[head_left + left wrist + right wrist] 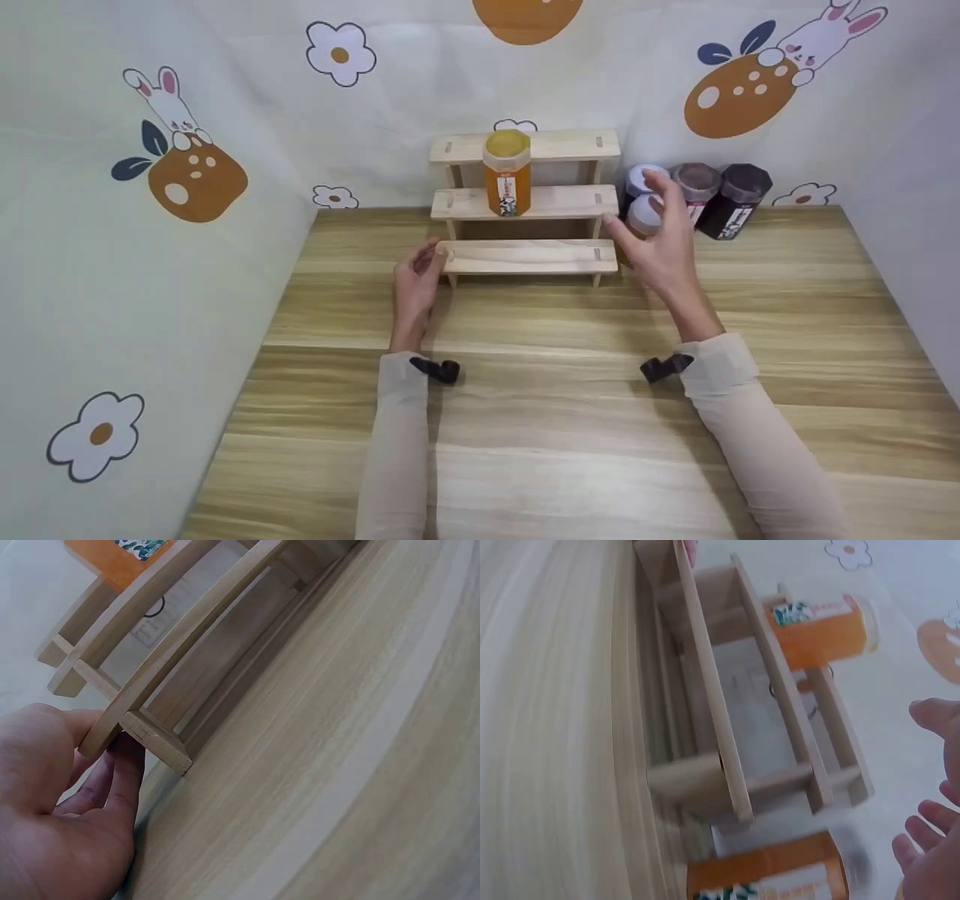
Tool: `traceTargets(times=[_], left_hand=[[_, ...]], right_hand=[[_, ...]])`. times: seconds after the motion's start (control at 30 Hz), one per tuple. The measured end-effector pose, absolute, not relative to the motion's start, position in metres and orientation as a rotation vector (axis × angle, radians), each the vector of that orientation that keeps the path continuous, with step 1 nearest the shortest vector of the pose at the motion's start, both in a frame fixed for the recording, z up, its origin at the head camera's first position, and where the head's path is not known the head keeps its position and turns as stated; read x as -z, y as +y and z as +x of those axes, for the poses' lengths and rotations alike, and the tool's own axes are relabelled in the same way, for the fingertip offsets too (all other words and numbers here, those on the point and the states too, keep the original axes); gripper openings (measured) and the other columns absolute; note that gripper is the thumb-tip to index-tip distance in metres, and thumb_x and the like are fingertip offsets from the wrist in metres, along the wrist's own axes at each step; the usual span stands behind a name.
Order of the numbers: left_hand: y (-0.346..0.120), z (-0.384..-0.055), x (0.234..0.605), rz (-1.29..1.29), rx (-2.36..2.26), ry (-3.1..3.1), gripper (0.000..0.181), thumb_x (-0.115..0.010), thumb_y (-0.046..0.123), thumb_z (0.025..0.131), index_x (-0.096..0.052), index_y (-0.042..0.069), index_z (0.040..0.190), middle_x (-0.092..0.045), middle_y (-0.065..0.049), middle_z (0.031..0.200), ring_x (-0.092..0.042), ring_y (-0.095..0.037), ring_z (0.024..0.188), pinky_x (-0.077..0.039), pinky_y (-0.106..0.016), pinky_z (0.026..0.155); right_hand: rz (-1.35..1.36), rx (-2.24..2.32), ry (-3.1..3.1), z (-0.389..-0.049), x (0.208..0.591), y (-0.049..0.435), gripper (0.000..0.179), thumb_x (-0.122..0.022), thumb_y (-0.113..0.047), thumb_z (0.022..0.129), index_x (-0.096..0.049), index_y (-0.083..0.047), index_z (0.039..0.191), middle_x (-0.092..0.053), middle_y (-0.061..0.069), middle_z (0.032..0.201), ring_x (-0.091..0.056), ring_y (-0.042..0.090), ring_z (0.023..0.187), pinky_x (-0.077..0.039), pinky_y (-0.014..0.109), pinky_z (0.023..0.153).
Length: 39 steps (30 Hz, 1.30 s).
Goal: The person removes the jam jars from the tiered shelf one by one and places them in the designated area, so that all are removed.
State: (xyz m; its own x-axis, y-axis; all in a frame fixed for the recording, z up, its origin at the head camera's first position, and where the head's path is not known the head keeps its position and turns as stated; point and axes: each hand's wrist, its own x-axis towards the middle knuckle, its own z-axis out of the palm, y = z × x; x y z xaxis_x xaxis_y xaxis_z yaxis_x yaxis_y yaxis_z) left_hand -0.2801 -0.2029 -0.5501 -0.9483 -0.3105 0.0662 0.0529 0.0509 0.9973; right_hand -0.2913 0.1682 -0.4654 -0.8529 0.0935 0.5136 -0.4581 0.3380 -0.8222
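Observation:
A three-tier wooden step shelf (525,256) stands against the back wall. My left hand (416,289) pinches the left end of its lowest board; the left wrist view shows the hand (56,795) with fingers under that board end (112,720). An orange jar (510,180) with a white and green label stands upright on the middle tier, left of centre. My right hand (664,251) is held in the air by the shelf's right end, fingers spread and holding nothing. Partly behind it is a pale-lidded orange jar (645,214), which the right wrist view shows as an orange jar (769,870) beside the shelf.
Behind my right hand stand a white-lidded jar (641,178), a jar with a reddish-brown lid (697,180) and a dark jar (735,202). Patterned cloth (405,97) covers the back and left sides. Wood-grain tabletop (555,420) extends in front of the shelf.

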Motion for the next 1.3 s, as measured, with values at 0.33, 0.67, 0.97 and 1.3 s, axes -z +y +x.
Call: traceTargets(times=[0.33, 0.67, 0.97, 1.3], left_hand=[[-0.203, -0.281, 0.551, 0.289, 1.996, -2.051, 0.039, -0.073, 0.021, 0.105, -0.070, 0.004, 0.139, -0.070, -0.017, 0.136, -0.065, -0.026, 0.129, -0.054, -0.038, 0.114], [-0.204, -0.280, 0.551, 0.288, 2.002, -2.039, 0.037, -0.074, 0.020, 0.105, -0.070, 0.004, 0.138, -0.071, -0.016, 0.134, -0.066, -0.024, 0.125, -0.056, -0.036, 0.111], [-0.203, -0.280, 0.549, 0.283, 1.988, -2.067, 0.037, -0.074, 0.022, 0.105, -0.071, 0.005, 0.138, -0.072, -0.017, 0.131, -0.067, -0.027, 0.125, -0.056, -0.039, 0.111], [-0.202, -0.281, 0.549, 0.277, 1.991, -2.054, 0.038, -0.074, 0.020, 0.105, -0.070, 0.001, 0.137, -0.073, -0.018, 0.130, -0.069, -0.026, 0.121, -0.059, -0.032, 0.105]], right_hand=[[0.479, -1.751, -2.214, -0.315, 0.468, 0.104, 0.077, -0.087, -0.018, 0.093, -0.046, -0.004, 0.157, -0.055, 0.013, 0.159, -0.052, 0.033, 0.149, -0.047, 0.043, 0.126], [0.525, -1.855, -2.291, -0.330, 0.466, 0.052, 0.088, -0.088, -0.026, 0.093, -0.038, -0.011, 0.164, -0.050, 0.011, 0.164, -0.051, 0.027, 0.151, -0.045, 0.041, 0.128], [0.413, -1.751, -2.347, -0.338, 0.464, 0.026, 0.090, -0.087, -0.034, 0.092, -0.036, -0.011, 0.163, -0.052, 0.010, 0.159, -0.054, 0.022, 0.145, -0.046, 0.037, 0.124], [0.275, -1.754, -2.254, -0.335, 0.467, 0.022, 0.079, -0.093, -0.029, 0.088, -0.051, -0.013, 0.153, -0.063, 0.008, 0.149, -0.062, 0.022, 0.134, -0.052, 0.036, 0.117]])
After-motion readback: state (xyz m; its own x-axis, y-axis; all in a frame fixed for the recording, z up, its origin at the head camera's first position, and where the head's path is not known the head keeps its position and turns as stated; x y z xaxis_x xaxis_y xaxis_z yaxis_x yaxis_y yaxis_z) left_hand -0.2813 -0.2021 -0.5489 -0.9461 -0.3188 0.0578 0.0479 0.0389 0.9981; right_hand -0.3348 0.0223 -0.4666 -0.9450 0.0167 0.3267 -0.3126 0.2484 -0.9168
